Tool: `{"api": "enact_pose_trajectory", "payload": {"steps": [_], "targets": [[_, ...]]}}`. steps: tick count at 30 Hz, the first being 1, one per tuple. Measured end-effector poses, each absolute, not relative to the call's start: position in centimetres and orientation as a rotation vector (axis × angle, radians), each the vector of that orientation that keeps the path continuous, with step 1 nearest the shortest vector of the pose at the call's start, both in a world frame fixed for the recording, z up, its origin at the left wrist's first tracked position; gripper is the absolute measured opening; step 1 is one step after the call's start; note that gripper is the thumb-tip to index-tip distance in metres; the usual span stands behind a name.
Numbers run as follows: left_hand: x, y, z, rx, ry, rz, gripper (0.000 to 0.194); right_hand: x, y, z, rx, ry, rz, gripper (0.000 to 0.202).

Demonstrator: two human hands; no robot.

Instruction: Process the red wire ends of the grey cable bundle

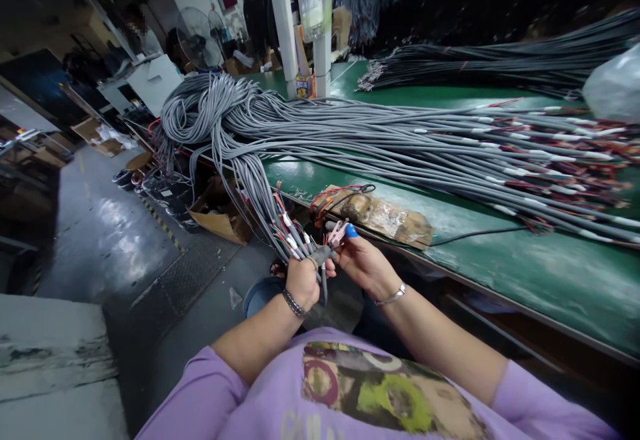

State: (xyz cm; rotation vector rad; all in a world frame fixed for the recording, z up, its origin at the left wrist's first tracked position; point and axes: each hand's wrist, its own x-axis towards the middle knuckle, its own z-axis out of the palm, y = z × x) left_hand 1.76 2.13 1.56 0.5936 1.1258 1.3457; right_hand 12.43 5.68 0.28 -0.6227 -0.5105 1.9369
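A fan (200, 39) stands left of a white post (283, 27). An open cardboard box (216, 225) sits on the floor (110, 193) beside the desk (530, 270); a translucent plastic bag (615, 83) lies at far right.

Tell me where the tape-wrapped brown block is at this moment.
In the head view, the tape-wrapped brown block lies just right of centre, along the near edge of the green table, between the grey cables and the right hand.

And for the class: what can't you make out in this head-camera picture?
In the head view:
Gray cables in the left grip: partly hidden by its curled fingers.
Pink piece in the right grip: too small to identify.
Plastic bag: cut off by the right edge.
Shirt lettering: cut off by the bottom edge.
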Motion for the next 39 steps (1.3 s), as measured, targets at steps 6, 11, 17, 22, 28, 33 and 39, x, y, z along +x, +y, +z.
{"api": "enact_pose_trajectory", "payload": {"steps": [6,11,17,22,28,33,39], "targets": [[1.6,1.9,1.4,0.603,1.113,1.348,0.030,12.6,5.5,0.0,-0.611,-0.523,1.916,0.033],[1.6,1.4,1.7,0.580,1.129,1.363,0.032,13.3,5.4,-0.6,-0.517,-0.446,1.998,0.033],[1.4,1.1,1.6,0.602,1.126,1.359,0.029,14.1,5.2,-2.3,-0.571,-0.421,2.073,0.031],[0.9,0.6,1.6,0.583,1.137,1.381,0.029,14.1,5.0,-2.3,-0.585,-0.452,2.080,0.031],[0.9,0.2,1.9,0.613,1.127,1.394,0.028,13.9,5.8,-0.6,-0.657,-0.517,2.012,0.031],[1.2,0.6,2.0,0.609,1.107,1.429,0.027,13.6,6.3,-0.1,-0.745,-0.527,1.918,0.025],[1.5,1.0,2.1,0.606,1.098,1.463,0.030,12.7,6.0,-0.6,-0.766,-0.550,1.835,0.038]]}}
